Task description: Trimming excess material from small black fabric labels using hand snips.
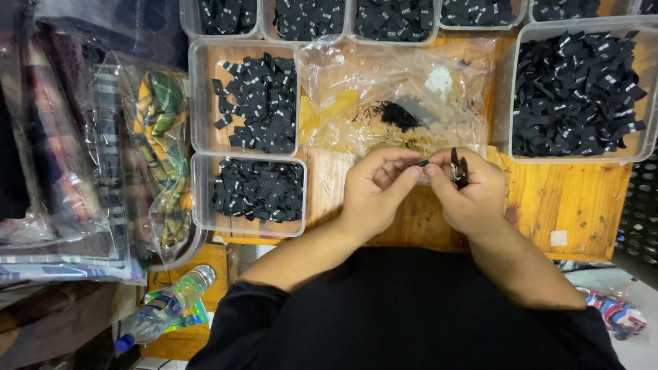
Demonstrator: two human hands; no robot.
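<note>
5 clear trays (205,103) of black labels (260,103) — hands (425,185) pinching 1

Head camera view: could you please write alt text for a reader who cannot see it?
Two bare hands, left hand and right hand, pinch a small black label over a wooden table; the right also holds small snips. Clear trays of black labels surround them.

A wooden table (569,205) of orange-toned planks carries clear plastic trays of small black fabric labels: a row of them along the far edge (394,20), a large one at the right edge (579,96), and two stacked front to back toward the left edge (257,103) (253,192). Between them, mid-table, lies a crumpled clear plastic bag (397,96) holding a dark scrap pile. A small white sticker (558,238) sits near the near right corner.
</note>
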